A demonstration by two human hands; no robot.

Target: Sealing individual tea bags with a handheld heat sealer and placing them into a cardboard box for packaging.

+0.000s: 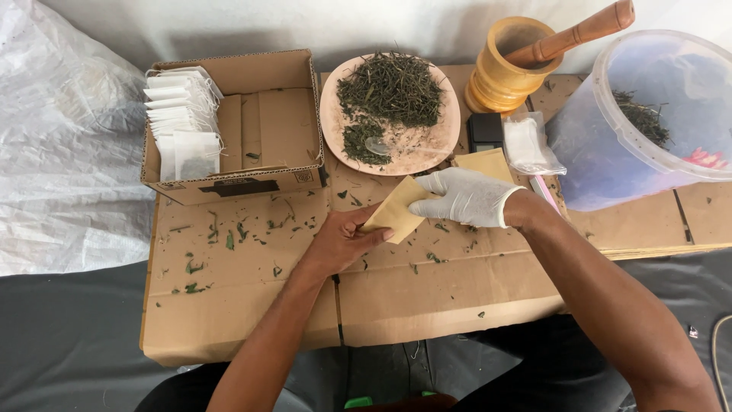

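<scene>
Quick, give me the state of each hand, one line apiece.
Left hand: bare, grip closed on the lower end of the tan paper pouch.
Right hand: in a white glove, grip closed on the upper end of the same pouch.

We see the bare left hand point(343, 240) and the white-gloved right hand point(465, 197) pinching a tan paper envelope point(395, 210) between their fingertips, above a cardboard sheet point(427, 294) strewn with leaf bits. Just beyond the gloved fingers sits a pink plate point(446, 137) of dried herbs with a spoon point(381, 146). Beyond the left fingers, a cardboard box point(267, 122) holds white sachets point(183, 122).
</scene>
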